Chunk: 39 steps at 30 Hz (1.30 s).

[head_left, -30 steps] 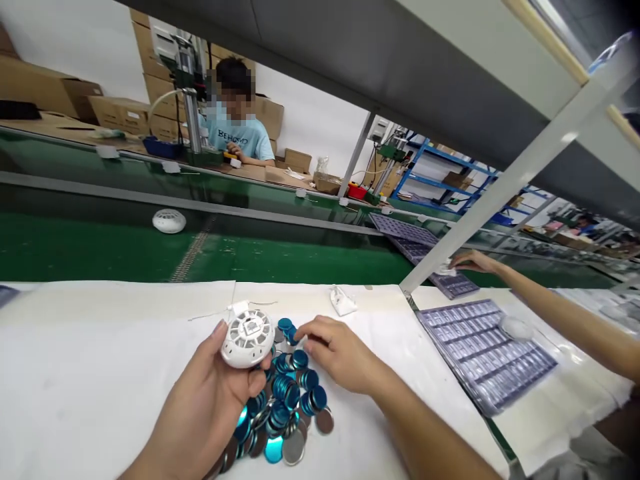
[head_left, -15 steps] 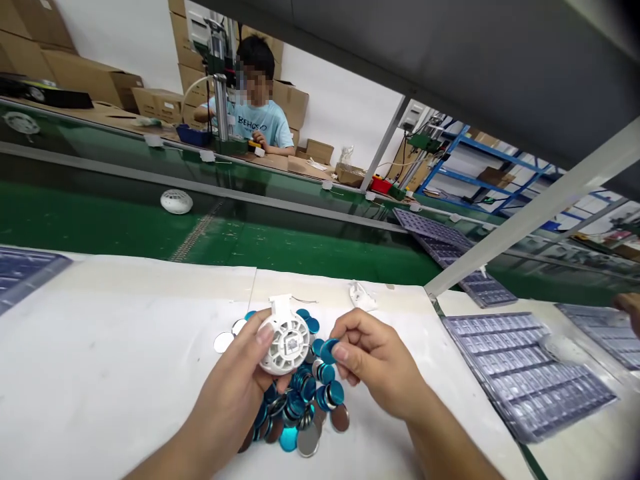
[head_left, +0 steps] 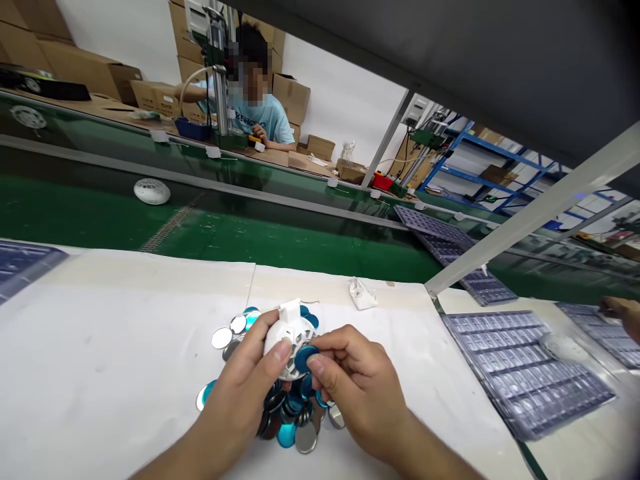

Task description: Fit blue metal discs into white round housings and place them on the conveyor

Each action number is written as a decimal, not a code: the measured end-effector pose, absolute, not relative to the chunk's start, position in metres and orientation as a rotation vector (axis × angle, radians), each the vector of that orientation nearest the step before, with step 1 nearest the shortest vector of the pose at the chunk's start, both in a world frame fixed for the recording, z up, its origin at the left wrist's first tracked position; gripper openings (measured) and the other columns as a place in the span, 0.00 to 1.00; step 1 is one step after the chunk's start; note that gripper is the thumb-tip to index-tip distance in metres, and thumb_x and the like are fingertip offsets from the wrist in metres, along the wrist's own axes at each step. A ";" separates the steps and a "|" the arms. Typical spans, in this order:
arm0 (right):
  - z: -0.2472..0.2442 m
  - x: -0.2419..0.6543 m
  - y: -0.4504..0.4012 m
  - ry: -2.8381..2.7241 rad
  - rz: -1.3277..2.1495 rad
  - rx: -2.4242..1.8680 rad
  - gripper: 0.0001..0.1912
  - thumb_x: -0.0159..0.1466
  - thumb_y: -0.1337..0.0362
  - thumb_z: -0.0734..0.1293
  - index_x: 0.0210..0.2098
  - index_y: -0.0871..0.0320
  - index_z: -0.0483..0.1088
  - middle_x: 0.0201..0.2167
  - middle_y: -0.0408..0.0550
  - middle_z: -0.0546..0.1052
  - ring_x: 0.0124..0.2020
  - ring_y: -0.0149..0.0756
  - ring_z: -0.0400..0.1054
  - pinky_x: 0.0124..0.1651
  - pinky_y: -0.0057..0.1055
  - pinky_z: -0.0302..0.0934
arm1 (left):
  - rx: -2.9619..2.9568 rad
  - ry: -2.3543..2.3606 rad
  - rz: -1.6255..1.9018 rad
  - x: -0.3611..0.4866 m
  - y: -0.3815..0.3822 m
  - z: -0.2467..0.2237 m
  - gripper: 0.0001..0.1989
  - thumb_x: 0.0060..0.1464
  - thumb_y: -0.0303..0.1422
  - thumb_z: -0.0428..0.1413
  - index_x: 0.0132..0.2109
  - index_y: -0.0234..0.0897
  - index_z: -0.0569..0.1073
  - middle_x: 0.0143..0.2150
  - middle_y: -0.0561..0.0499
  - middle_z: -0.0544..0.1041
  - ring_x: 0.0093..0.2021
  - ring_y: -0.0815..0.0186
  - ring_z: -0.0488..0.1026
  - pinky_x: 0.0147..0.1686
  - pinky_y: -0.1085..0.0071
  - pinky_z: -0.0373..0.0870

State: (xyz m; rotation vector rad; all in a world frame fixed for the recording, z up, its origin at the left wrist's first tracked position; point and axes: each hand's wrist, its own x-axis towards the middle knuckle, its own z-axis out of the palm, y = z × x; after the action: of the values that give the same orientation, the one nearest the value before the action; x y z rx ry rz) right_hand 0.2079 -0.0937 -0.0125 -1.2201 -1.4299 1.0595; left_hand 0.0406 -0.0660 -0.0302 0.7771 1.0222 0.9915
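Observation:
My left hand [head_left: 250, 373] is closed around a round white plastic housing [head_left: 289, 331] with slotted openings and a tab on top. Between thumb and fingers of my right hand [head_left: 363, 390] is a blue round disc [head_left: 305, 359], held right against the housing's slotted face; whether it touches cannot be made out. Below both hands lies a pile of blue and silver discs [head_left: 287, 435], partly covered by the hands. A few silver discs [head_left: 221, 338] lie left of the housing on the white table surface [head_left: 100, 353].
A small white part [head_left: 362, 295] lies near the table's far edge. Clear plastic trays [head_left: 525, 373] are at right, beside a slanted post [head_left: 510, 213]. On the green conveyor [head_left: 240, 233] sits a white domed part [head_left: 152, 191]. A co-worker [head_left: 265, 117] sits across; another person's hand [head_left: 623, 313] shows far right.
My right hand has brought the blue disc left to the housing, which my left hand has tilted. The domed part on the conveyor has shifted left. The co-worker's arm has risen.

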 end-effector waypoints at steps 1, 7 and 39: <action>-0.013 0.208 -0.094 -1.439 1.049 -1.223 0.02 0.67 0.63 0.68 0.39 0.54 0.72 0.24 0.41 0.76 0.24 0.30 0.68 0.27 0.26 0.63 | 0.766 1.046 0.989 0.040 -0.066 -0.030 0.31 0.53 0.45 0.64 0.62 0.43 0.70 0.47 0.45 0.81 0.40 0.54 0.76 0.34 0.66 0.69; -0.016 0.207 -0.095 -1.421 1.070 -1.285 0.04 0.66 0.62 0.68 0.39 0.54 0.70 0.24 0.40 0.75 0.25 0.31 0.67 0.28 0.27 0.62 | 0.718 1.092 0.974 0.041 -0.070 -0.028 0.31 0.52 0.46 0.64 0.62 0.47 0.72 0.51 0.45 0.80 0.43 0.51 0.76 0.33 0.67 0.70; -0.004 0.294 -0.096 -1.090 0.841 -1.420 0.25 0.67 0.44 0.64 0.53 0.56 0.70 0.43 0.54 0.78 0.38 0.42 0.75 0.36 0.38 0.73 | 0.522 0.803 0.929 0.021 -0.040 -0.032 0.20 0.55 0.48 0.62 0.47 0.40 0.74 0.32 0.48 0.80 0.25 0.63 0.73 0.25 0.67 0.76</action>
State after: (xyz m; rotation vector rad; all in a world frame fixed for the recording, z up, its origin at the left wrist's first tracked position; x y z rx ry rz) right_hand 0.2937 -0.0962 -0.0042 -1.4202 -1.0902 0.8414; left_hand 0.0211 -0.0405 -0.0316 0.5216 0.8034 0.9292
